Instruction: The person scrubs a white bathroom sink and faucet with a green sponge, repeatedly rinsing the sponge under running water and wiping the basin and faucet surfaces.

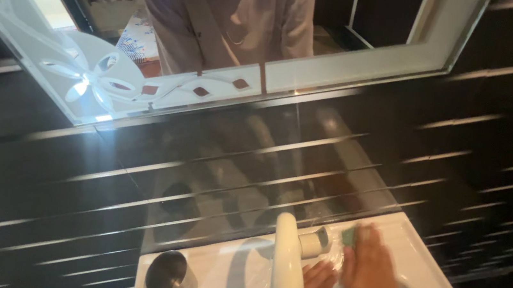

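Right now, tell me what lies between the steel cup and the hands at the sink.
In the head view, the white faucet stands between the steel cup and the hands, left and right; the rest is bare white sink ledge.
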